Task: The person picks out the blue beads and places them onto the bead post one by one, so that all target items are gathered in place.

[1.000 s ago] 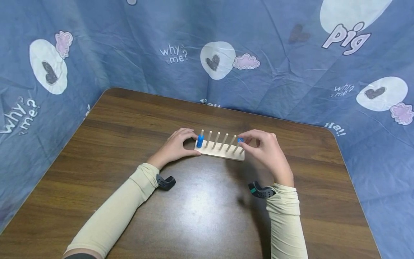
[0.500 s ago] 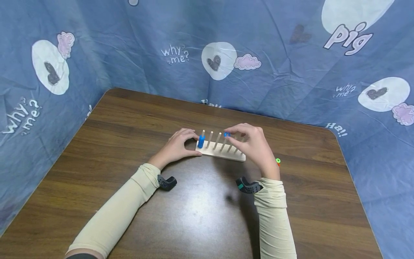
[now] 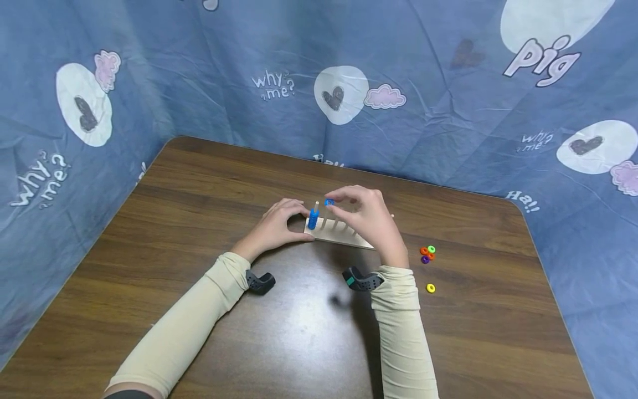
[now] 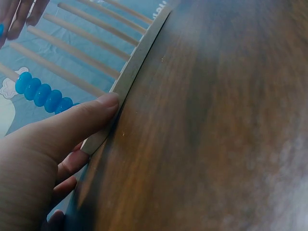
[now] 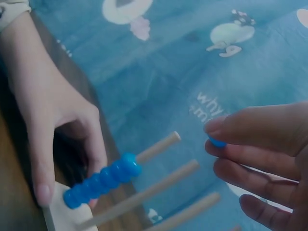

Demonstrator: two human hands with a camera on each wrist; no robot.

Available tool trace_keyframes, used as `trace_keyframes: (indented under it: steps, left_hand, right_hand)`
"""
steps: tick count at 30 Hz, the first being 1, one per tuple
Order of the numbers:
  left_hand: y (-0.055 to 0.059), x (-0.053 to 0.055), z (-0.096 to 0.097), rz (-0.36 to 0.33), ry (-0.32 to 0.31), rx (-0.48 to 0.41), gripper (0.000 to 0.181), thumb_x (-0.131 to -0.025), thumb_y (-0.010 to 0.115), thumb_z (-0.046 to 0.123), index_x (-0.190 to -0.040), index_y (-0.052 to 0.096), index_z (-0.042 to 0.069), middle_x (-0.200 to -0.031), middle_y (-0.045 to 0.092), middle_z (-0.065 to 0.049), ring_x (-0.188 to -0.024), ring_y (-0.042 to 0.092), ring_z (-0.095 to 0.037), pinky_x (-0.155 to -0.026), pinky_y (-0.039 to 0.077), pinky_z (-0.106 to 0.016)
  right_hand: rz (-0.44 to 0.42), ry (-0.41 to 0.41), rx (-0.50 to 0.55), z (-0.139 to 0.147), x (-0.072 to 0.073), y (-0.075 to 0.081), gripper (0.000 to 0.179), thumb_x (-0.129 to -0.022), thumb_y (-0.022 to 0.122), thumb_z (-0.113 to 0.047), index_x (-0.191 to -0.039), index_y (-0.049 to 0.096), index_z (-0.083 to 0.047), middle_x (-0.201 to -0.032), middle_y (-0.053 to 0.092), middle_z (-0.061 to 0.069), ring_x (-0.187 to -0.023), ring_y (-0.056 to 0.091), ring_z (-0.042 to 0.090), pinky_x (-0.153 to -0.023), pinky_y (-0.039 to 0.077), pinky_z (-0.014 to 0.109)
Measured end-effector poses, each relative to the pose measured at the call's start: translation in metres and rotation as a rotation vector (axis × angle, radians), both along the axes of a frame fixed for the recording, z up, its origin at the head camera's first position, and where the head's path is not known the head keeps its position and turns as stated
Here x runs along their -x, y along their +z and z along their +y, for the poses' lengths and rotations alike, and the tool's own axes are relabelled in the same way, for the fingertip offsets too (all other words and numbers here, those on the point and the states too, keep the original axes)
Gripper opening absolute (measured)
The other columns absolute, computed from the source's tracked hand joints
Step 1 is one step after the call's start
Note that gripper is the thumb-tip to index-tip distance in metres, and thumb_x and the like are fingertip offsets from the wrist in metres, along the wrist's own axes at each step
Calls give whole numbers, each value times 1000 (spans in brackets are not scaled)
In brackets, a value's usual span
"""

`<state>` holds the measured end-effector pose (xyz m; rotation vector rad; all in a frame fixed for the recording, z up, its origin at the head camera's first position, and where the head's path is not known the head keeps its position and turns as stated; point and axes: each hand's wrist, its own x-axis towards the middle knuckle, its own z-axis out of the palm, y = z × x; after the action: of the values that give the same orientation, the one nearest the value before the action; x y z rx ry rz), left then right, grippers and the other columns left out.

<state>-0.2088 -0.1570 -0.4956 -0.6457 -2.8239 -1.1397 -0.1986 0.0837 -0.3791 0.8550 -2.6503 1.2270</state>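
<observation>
A pale wooden board [image 3: 344,237] with a row of upright pegs stands on the table. Its leftmost peg carries a stack of blue rings [image 3: 313,219], with bare peg showing above them. My left hand [image 3: 276,224] grips the board's left end, thumb [image 4: 108,103] on the near edge and fingers behind. Between thumb and forefinger my right hand [image 3: 366,216] pinches one more blue ring [image 3: 329,203], mostly covered by the fingertips in the right wrist view. That ring is held up near the top of the second peg, to the right of the stack.
Right of the board, a small group of rings lies on the brown table [image 3: 478,310]: orange [image 3: 423,251], green [image 3: 431,249] and purple [image 3: 425,259]. A yellow ring [image 3: 431,288] lies nearer me. Blue printed cloth [image 3: 239,122] hangs behind the table.
My right hand has carried the blue ring leftward along the pegs toward the stack. The loose rings on the right have come into view. The left hand keeps its grip on the board.
</observation>
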Motion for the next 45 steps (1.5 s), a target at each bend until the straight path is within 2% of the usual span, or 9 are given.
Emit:
trace_keyframes:
  steps: [8,15,27,36,42,45]
  left_hand:
    - [1,-1,0,-5,-5,1,51,-77,90,44,-119,74,20,-141,64,-7,-144,47,-30,-124,31,-58]
    - [1,-1,-1,-8,-8,1,51,-78,90,45,-119,74,20,-141,64,-7,-144,47,-31,-124,31,-58]
    - [2,0,0,13,-1,2,51,-76,91,44,-117,74,19,-139,65,-7,-142,49,-31,-123,32,-58]
    - [1,0,0,11,-10,-4,51,-77,91,43,-118,74,18,-138,65,-7,-142,49,-32,-123,32,-59]
    - [1,1,0,19,-7,8,52,-76,91,43,-118,74,17,-139,65,-9,-140,50,-32,-122,34,-57]
    - [1,1,0,20,-5,6,52,-76,91,44,-118,74,17,-139,65,-9,-140,50,-31,-122,34,-56]
  right_hand:
    - [-14,15,-16,-16,2,-5,21,-92,79,-20,-112,80,-11,-108,79,1,-101,73,15,-88,60,38]
    - [2,20,-55,-23,3,-9,21,-94,77,-20,-112,79,-9,-107,79,4,-99,71,17,-89,59,48]
    - [12,-6,-63,-21,4,-11,19,-96,75,-19,-112,79,-10,-110,79,2,-93,71,27,-80,57,39]
    - [1,-21,-97,-23,3,-10,21,-96,75,-22,-115,78,-12,-108,79,1,-95,71,21,-82,57,39]
    - [66,-34,-96,-22,5,-12,29,-95,77,-25,-121,77,-12,-118,77,3,-103,70,20,-84,58,37]
    - [72,-29,-87,-21,5,-12,30,-95,76,-26,-122,76,-13,-122,76,3,-109,70,22,-87,58,38]
